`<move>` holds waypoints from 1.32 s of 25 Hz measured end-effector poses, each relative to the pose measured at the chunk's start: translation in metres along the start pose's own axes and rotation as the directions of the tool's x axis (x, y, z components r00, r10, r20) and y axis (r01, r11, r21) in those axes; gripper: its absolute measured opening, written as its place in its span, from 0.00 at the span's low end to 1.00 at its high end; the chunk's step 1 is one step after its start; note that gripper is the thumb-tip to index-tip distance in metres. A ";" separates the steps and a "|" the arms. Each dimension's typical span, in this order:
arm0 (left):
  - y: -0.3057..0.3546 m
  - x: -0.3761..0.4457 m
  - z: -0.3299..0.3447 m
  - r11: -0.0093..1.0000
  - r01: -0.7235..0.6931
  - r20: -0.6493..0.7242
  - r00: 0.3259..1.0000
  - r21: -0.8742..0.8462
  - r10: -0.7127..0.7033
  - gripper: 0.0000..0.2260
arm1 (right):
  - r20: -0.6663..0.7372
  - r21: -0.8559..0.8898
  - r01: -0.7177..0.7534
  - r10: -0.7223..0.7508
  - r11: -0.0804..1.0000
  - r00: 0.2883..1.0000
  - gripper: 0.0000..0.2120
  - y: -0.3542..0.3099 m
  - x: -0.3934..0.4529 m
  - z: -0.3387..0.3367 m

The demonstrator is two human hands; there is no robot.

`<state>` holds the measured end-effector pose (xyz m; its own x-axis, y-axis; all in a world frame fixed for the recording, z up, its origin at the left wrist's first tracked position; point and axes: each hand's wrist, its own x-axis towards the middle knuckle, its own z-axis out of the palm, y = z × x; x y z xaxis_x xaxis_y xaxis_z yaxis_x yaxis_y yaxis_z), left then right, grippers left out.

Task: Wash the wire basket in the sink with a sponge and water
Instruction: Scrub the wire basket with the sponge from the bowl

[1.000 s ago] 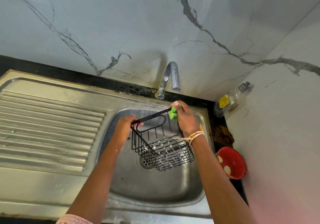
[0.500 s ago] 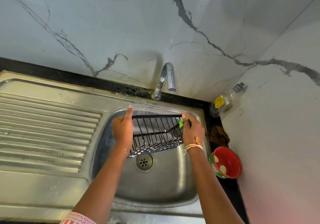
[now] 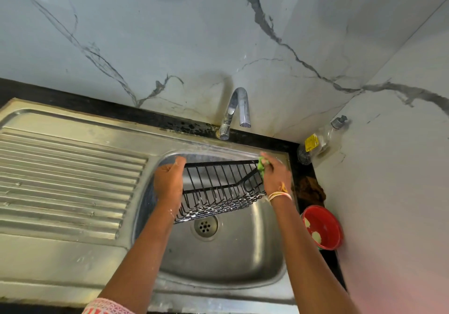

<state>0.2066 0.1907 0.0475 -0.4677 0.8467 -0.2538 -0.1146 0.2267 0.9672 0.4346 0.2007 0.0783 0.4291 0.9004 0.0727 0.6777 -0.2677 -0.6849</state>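
Taking the sink bowl point(image 3: 218, 260) as the landmark and reading from the left: the ribbed steel drainboard point(image 3: 68, 180) adjoins the bowl's left edge, part of the same steel unit set into the dark worktop point(image 3: 73, 102).

Over the bowl's far half, the black wire basket point(image 3: 218, 187) is held clear of the bottom, tipped so its open side faces the camera, with soap foam on its lower wires. The round drain point(image 3: 205, 226) lies just under its near edge.

The left hand point(image 3: 168, 182) is at the basket's left end, near the bowl's left wall; its grip is curled round that end of the frame, thumb up along the top bar. The left forearm crosses the bowl's near-left rim and hides part of it.

The tap point(image 3: 237, 109) stands behind the bowl's far rim, spout hanging above the basket's top bar; no water shows.

The right hand point(image 3: 275, 175) is at the basket's right end, by the bowl's far-right corner, its grip pinching a green sponge point(image 3: 261, 169) against the end of the top bar.

Right of the bowl, on the worktop along the marble side wall: a clear bottle point(image 3: 315, 143) with a yellow label in the far corner, a brown lump point(image 3: 311, 191) just beside the right wrist, and nearer the camera a red bowl point(image 3: 322, 227) with pale bits inside.
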 end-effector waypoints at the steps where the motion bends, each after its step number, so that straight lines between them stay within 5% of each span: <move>1: 0.001 -0.005 0.006 1.000 -0.007 -0.018 1.000 0.016 0.008 0.18 | 0.008 0.042 0.022 -0.022 0.999 1.000 0.14 -0.011 -0.010 0.011; 3: -0.001 -0.015 0.017 1.000 -0.005 -0.038 0.999 -0.010 0.004 0.22 | 0.151 0.094 0.259 -0.271 0.961 0.951 0.15 -0.048 -0.056 0.035; 5: -0.001 -0.013 0.019 0.998 0.021 -0.046 0.999 -0.056 -0.023 0.22 | 0.235 0.158 0.575 -0.596 0.803 0.768 0.17 -0.062 -0.094 0.042; 6: 0.001 -0.010 0.018 0.997 0.034 -0.046 0.998 -0.071 -0.037 0.22 | 0.251 0.168 0.626 -0.647 0.761 0.720 0.16 -0.060 -0.089 0.035; 8: 0.002 -0.004 0.010 0.997 0.038 -0.012 0.999 -0.073 -0.039 0.22 | 0.196 0.055 0.466 -0.467 0.883 0.862 0.14 -0.039 -0.046 0.016; 10: 0.001 0.002 0.004 0.995 0.034 0.018 0.999 -0.097 -0.032 0.19 | 0.057 0.038 0.147 -0.149 0.988 0.987 0.13 -0.009 -0.001 -0.002; 12: -0.008 0.011 0.002 0.981 0.095 0.030 0.995 -0.169 -0.091 0.12 | 0.066 0.323 -0.098 0.081 0.941 0.995 0.10 0.011 0.023 -0.009; 13: -0.014 0.015 0.000 0.956 0.169 0.060 0.985 -0.239 -0.159 0.11 | 0.166 0.512 -0.219 0.154 0.831 0.974 0.08 0.016 0.031 -0.007; 15: -0.028 0.020 -0.005 0.905 0.270 0.122 0.962 -0.329 -0.243 0.11 | 0.338 0.605 -0.428 0.270 0.672 0.902 0.09 0.012 0.039 -0.006; 16: -0.031 0.021 -0.007 0.909 0.266 0.116 0.963 -0.322 -0.242 0.10 | 0.357 0.563 -0.434 0.267 0.703 0.895 0.09 0.005 0.039 -0.004; 18: -0.036 0.026 -0.007 0.958 0.239 0.095 0.969 -0.158 -0.226 0.13 | 0.260 0.518 -0.306 0.193 0.799 0.946 0.12 -0.014 0.038 -0.003; 21: -0.033 0.028 -0.001 0.915 0.193 0.176 0.947 0.354 -0.268 0.16 | 0.118 0.418 -0.114 0.071 0.901 0.990 0.12 -0.049 0.025 0.001; 23: -0.017 0.010 0.019 0.883 0.005 0.320 0.931 0.469 -0.176 0.20 | 0.147 0.205 0.022 -0.053 0.979 0.988 0.11 -0.066 0.011 0.012; 25: 0.009 -0.019 0.050 0.948 -0.137 0.375 0.927 0.286 0.021 0.21 | 0.220 -0.036 0.265 -0.251 0.964 0.943 0.11 -0.078 -0.011 0.023; 28: 0.027 -0.021 0.065 1.000 0.016 0.165 0.986 0.015 -0.018 0.20 | 0.241 -0.034 0.472 -0.451 0.881 0.859 0.08 -0.071 -0.026 0.026; 31: 0.024 -0.009 0.048 0.977 0.182 0.099 0.980 -0.113 -0.171 0.17 | 0.173 -0.067 0.385 -0.369 0.920 0.913 0.11 -0.040 -0.006 -0.007; 33: 0.023 -0.012 0.047 0.973 0.168 0.029 0.986 -0.159 -0.165 0.18 | 0.140 -0.092 0.319 -0.305 0.943 0.942 0.14 -0.037 -0.008 -0.004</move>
<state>0.2504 0.2081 0.0720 -0.4165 0.8112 -0.4105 -0.3291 0.2864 0.8998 0.4089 0.2019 0.1060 0.1139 0.9779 0.1754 0.8313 0.0029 -0.5559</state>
